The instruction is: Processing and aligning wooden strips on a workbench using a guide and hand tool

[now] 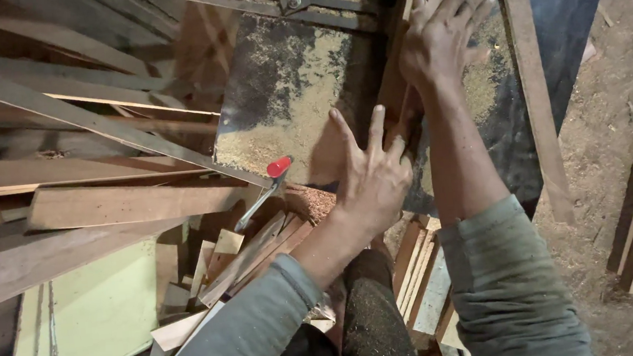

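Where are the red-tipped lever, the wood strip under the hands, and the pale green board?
red-tipped lever (279,166), head view, on its red cap.
wood strip (393,79), head view, on its bare face between the hands.
pale green board (99,315), head view, on its flat middle.

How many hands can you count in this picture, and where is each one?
2. The left hand lies flat, fingers spread, at the near edge of the sawdust-covered saw table. The right hand presses on a wooden strip further along it. None other shows.
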